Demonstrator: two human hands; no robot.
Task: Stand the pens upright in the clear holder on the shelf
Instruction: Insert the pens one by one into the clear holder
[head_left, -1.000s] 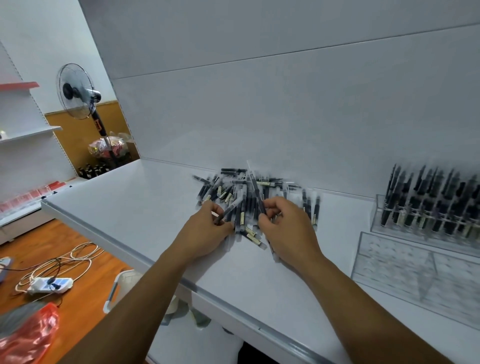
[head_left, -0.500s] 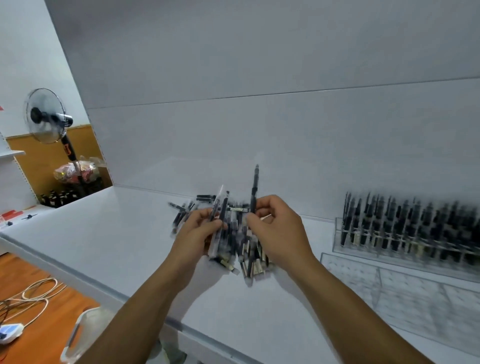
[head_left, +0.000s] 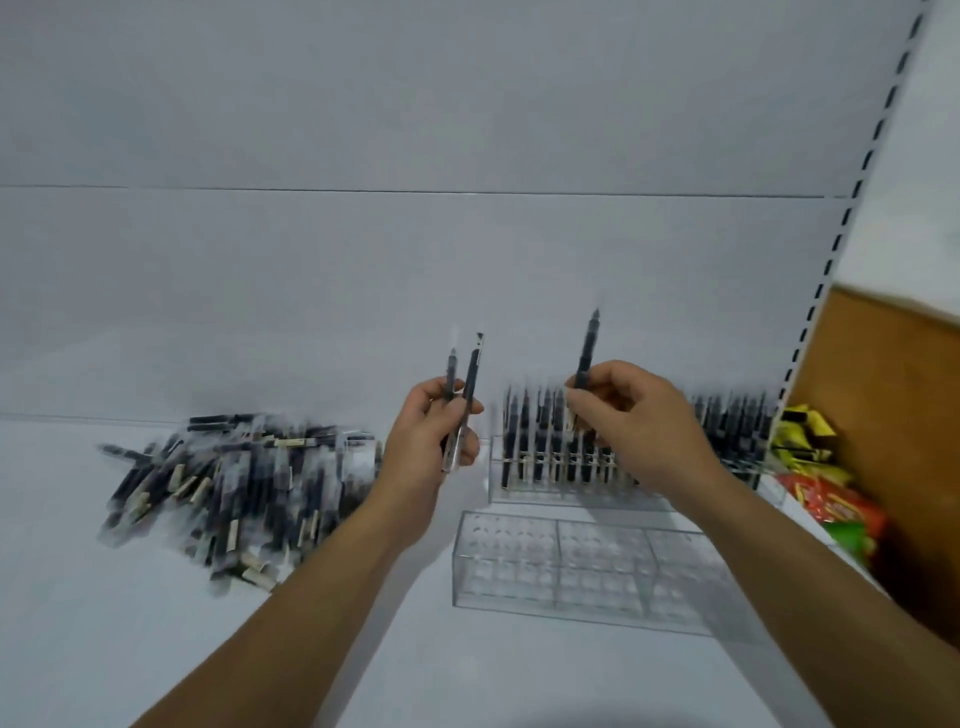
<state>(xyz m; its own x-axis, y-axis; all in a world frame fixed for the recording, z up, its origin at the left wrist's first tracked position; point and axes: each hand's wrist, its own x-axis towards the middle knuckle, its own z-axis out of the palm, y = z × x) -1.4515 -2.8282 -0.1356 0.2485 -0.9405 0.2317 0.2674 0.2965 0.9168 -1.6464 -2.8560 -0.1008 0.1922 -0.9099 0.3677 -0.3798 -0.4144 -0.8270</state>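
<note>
head view: motion-blurred, both forearms reach in from the bottom edge over a white shelf (head_left: 104, 623)
left hand (head_left: 434, 447): raised above the shelf, left of the holders — grip closed round two pens (head_left: 471, 379), fingers curled on their lower halves
two pens: near upright, side by side, tips up; the right one looks to sit in a clear sleeve, too blurred to be sure
right hand (head_left: 641, 421): raised in front of the filled holder, grip narrow — thumb and fingertips pinch a single pen (head_left: 588, 345) near its lower end
single pen: dark, near upright, top leaning slightly right, not in either holder
loose pile (head_left: 234, 483): many dark pens with pale ends, lying flat and crossed on the shelf, left of the left hand, apart from the holders
empty clear holder (head_left: 545, 587): on the shelf nearest the camera, below the right hand, grid of holes on top
filled holder (head_left: 545, 493): just behind the empty one, rows of dark pens standing upright, partly hidden by the right hand
more upright pens (head_left: 727, 426): right of the right hand, same holder or a second one, cannot tell
packets (head_left: 826, 499): yellow, red and green, at the shelf's right end beside a brown board (head_left: 893, 441)
slotted upright (head_left: 852, 218): runs up the right edge of the back panel (head_left: 415, 130)
</note>
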